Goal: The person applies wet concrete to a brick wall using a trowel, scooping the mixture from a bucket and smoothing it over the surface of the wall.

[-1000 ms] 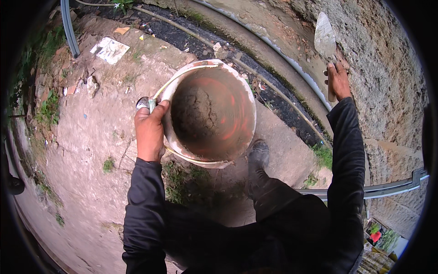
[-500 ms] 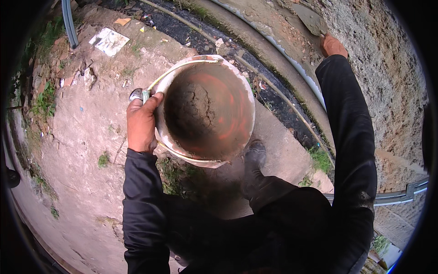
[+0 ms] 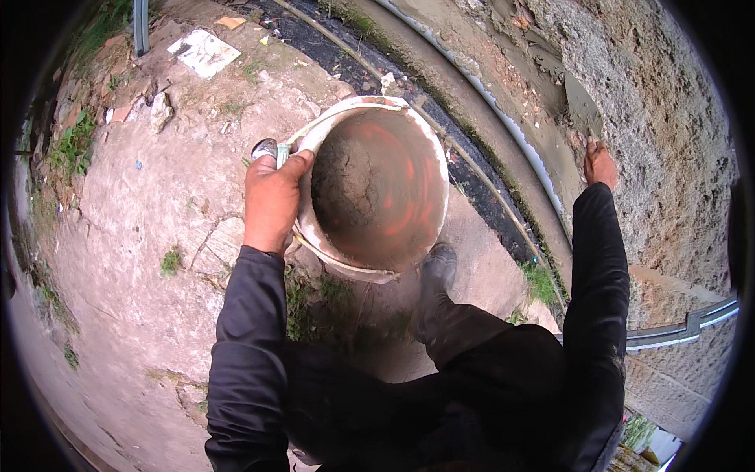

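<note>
My left hand grips the left rim of a pale bucket, thumb over the edge, near the handle's end. Grey wet mortar lies heaped in the bucket, mostly on its left side, and smears coat the orange-tinted inner wall. Out to the right, my right hand is closed round a trowel, its handle mostly hidden by the fingers. The trowel's grey blade lies against the lower part of the rough wall. Smooth wet mortar shows on the wall just beyond the blade.
A grey pipe runs along the wall's foot, beside a dark gutter with debris. My boot stands on the concrete below the bucket. A stained white sheet lies at far left. A metal rail crosses at lower right.
My right hand and the trowel have moved nearer to me along the wall. The bucket, still in my left hand, sits slightly farther right in view. The view itself has shifted a little.
</note>
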Tool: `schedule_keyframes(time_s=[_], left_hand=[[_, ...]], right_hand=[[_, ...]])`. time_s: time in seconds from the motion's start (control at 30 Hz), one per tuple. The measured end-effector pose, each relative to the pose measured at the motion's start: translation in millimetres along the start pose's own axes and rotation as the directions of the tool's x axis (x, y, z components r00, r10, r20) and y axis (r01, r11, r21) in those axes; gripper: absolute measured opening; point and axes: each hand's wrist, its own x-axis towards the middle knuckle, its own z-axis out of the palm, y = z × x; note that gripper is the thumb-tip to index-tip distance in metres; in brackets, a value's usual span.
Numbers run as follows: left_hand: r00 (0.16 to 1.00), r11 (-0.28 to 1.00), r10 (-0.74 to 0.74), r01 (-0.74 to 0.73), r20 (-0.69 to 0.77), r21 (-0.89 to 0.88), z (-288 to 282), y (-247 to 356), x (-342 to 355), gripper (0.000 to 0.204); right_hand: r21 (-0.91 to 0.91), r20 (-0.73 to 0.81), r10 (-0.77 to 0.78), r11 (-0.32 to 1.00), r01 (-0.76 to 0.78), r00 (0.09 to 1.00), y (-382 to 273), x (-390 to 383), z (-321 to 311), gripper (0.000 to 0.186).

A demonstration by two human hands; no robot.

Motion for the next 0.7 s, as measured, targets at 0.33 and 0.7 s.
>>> schedule_keyframes(time_s=[0.33, 0.7], left_hand=[[1.000, 0.981, -0.014, 0.016, 0.012, -0.191, 19, 9, 3, 0.017], [1.000, 0.995, -0.016, 0.017, 0.002, -0.099, 8, 3, 7, 0.014]], right_hand=[[0.202, 0.044, -0.083, 0.977, 0.073, 0.996, -115, 88, -6, 0.045], [0.057, 0.138, 0.096, 0.993, -0.105, 0.986, -77, 45, -4, 0.048]])
